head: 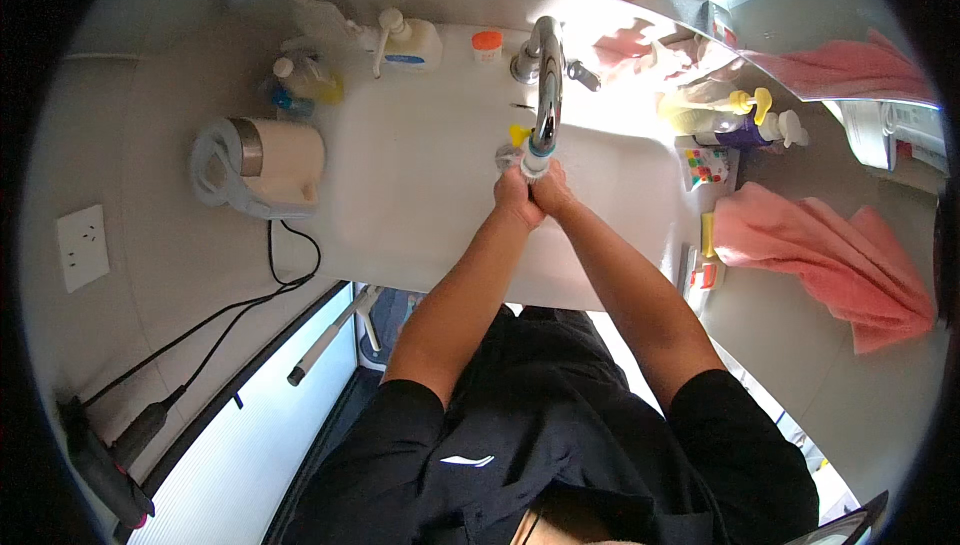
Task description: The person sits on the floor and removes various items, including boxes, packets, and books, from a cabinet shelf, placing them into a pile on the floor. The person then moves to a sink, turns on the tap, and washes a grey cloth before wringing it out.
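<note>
My left hand and my right hand are close together over the white washbasin, beneath the nozzle of a chrome tap. The nozzle covers part of the fingers. Just beyond my left fingers is a small clear object with a yellow part next to it. Whether I grip it or it lies in the basin cannot be made out. A dark patch shows between my hands, too small to identify.
On the basin's back ledge stand a white pump bottle and an orange-lidded jar. More pump bottles, a yellow sponge and a pink towel are at right. A beige appliance and black cords occupy the left.
</note>
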### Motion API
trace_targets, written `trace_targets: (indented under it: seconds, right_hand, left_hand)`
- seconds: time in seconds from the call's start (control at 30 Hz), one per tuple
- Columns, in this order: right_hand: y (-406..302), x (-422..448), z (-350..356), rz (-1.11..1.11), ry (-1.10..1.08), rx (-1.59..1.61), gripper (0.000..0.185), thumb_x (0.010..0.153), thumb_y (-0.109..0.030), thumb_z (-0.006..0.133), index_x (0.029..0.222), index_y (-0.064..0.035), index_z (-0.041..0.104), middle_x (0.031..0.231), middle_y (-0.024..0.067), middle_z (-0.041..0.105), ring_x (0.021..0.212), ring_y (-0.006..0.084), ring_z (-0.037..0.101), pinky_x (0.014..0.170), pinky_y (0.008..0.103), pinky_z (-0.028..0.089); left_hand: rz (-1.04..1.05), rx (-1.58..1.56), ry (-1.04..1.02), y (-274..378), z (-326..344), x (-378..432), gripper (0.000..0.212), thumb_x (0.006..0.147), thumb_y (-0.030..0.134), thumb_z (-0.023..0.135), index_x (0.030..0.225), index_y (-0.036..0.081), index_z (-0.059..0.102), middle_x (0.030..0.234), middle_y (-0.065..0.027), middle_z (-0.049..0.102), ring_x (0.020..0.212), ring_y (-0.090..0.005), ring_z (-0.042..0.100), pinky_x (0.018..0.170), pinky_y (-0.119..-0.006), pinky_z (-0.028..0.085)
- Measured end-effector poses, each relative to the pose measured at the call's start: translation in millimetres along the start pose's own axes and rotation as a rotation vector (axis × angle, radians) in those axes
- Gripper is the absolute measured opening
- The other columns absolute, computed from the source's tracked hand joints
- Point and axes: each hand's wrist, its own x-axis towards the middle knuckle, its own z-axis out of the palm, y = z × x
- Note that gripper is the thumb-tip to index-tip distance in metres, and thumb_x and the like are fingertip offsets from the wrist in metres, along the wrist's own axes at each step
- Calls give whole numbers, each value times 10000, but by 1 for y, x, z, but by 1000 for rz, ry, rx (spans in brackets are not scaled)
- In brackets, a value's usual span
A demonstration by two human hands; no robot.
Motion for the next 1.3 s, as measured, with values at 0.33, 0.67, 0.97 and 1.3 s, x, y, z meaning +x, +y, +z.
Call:
trace_targets:
  seconds: [0.33, 0.67, 0.97, 1.3]
  right_hand:
    - [-108, 6, -139, 48, 332, 792, 539, 988, -196, 584, 1486, -4, 503, 1365, 92, 584, 1176, 190, 588, 997, 372, 476]
    - [-105, -20, -120, -105, 165, 770, 600, 1004, -158, 569, 1568, -9, 429, 1514, 126, 546, 1250, 221, 598, 1004, 328, 461]
    - [-38, -89, -72, 586, -8, 1533, 385, 1112, -347, 453, 1357, -89, 600, 1285, 112, 660, 1155, 274, 642, 1014, 406, 513]
    - [-40, -105, -64, 359, 174, 890, 357, 1079, -324, 454, 1129, -39, 661, 1039, 99, 688, 960, 209, 638, 850, 401, 506]
  left_hand:
    - [109, 105, 370, 4, 2, 21, 100, 1035, 224, 621, 1090, 141, 632, 941, -48, 648, 755, -160, 630, 491, -257, 481]
    - [104, 565, 598, -8, 7, 12, 214, 981, 411, 631, 914, 209, 611, 747, 32, 555, 623, -128, 516, 487, -294, 376]
    - [915, 1570, 151, -80, -25, -9, 396, 982, 311, 520, 1283, 69, 606, 1366, -180, 584, 1306, -340, 532, 1136, -493, 384]
    - [177, 770, 26, -65, 19, -58, 530, 1075, 500, 506, 1410, 92, 555, 1286, -72, 639, 1182, -231, 595, 1036, -378, 458]
